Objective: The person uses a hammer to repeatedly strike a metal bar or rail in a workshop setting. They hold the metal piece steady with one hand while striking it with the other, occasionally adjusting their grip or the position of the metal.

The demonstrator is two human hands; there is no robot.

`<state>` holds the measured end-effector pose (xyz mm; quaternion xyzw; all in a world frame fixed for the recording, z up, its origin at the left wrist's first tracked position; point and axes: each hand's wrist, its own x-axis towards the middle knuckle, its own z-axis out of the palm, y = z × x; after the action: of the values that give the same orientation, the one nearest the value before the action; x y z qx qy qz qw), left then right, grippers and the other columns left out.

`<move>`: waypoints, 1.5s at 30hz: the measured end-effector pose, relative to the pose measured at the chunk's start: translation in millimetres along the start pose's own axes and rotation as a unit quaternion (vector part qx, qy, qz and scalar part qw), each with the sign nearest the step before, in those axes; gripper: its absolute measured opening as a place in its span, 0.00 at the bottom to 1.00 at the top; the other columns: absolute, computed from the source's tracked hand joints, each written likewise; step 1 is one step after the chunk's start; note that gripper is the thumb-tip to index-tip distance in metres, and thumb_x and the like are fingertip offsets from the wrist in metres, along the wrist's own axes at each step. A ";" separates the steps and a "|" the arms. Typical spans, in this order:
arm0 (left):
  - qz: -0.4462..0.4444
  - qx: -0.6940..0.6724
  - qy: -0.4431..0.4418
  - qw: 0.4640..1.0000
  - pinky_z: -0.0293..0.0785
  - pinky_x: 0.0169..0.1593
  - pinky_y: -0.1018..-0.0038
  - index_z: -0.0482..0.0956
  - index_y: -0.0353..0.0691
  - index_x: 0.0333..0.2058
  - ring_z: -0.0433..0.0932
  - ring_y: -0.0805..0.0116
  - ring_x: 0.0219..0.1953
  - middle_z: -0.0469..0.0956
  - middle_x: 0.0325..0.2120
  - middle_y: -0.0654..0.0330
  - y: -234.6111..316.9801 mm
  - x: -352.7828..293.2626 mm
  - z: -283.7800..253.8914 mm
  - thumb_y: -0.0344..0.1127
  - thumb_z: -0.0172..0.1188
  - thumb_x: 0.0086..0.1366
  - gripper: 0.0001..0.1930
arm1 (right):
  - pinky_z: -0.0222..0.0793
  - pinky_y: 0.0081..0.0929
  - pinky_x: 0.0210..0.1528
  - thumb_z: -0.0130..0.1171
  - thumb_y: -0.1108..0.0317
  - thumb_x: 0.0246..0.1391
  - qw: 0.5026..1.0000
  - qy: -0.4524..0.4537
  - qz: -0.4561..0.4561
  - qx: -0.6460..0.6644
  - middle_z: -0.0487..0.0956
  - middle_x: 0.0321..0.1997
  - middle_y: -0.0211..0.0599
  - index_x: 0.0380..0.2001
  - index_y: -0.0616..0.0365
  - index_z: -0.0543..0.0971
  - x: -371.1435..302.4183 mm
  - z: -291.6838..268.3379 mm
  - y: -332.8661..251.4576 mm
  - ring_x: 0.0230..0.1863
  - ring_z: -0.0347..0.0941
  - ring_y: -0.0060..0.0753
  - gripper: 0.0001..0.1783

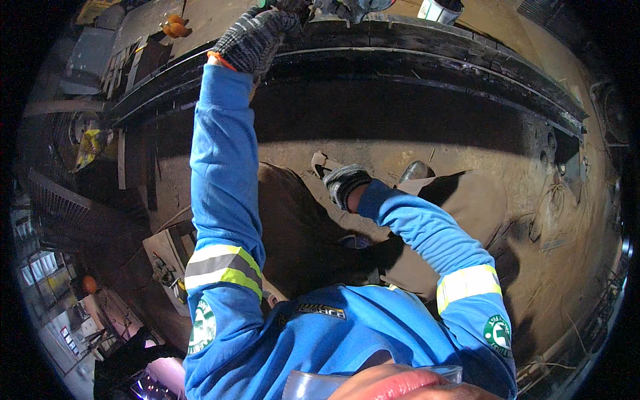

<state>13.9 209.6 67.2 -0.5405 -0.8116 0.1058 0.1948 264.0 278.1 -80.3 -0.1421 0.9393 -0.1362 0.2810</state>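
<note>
My left hand (257,41), in a dark grey knitted glove with an orange cuff, reaches out to the long dark metal bench edge (400,40). Its fingers curl around something dark at the top rim of the view, which I cannot make out. Beyond it sit dark metal parts (353,8), cut off by the frame. Low between my knees is my right hand (347,185), in a grey knitted glove, its fingers curled. A pale, flat, pointed piece (325,163) shows right beside those fingers; whether they grip it is unclear.
A white bucket (437,11) and an orange object (175,27) stand on the bench. Dark shelving or grating (73,207) lies left. Cables (557,200) run over the floor at right. A dark shoe (417,171) is near my knee. Purple-white light glows at lower left.
</note>
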 end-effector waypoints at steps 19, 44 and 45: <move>-0.279 -0.183 -0.108 0.937 0.70 0.41 0.69 0.75 0.44 0.40 0.75 0.60 0.36 0.77 0.34 0.56 -103.7 -68.3 58.4 0.31 0.50 0.55 0.12 | 0.69 0.42 0.37 0.45 0.66 0.47 0.983 0.139 0.041 0.114 0.77 0.35 0.48 0.45 0.54 0.71 5.7 35.6 12.3 0.35 0.74 0.48 0.19; -0.037 0.033 0.002 0.999 0.67 0.49 0.67 0.73 0.37 0.39 0.71 0.54 0.43 0.74 0.39 0.51 -63.5 -86.1 -2.9 0.30 0.55 0.49 0.15 | 0.69 0.39 0.37 0.50 0.63 0.44 0.994 0.051 0.066 0.075 0.77 0.32 0.47 0.33 0.56 0.77 3.1 23.3 11.0 0.35 0.75 0.47 0.14; -0.051 0.037 -0.008 0.998 0.67 0.49 0.67 0.73 0.37 0.39 0.71 0.55 0.44 0.74 0.39 0.51 -61.3 -87.7 -0.4 0.31 0.54 0.50 0.15 | 0.69 0.39 0.37 0.50 0.63 0.43 0.995 0.043 0.060 0.063 0.77 0.32 0.47 0.33 0.57 0.77 1.8 22.8 11.4 0.34 0.75 0.47 0.14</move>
<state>-7.4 104.9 73.3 -0.4896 -0.8353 0.1298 0.2137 273.3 284.0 -103.4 -0.0613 0.9469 -0.1839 0.2566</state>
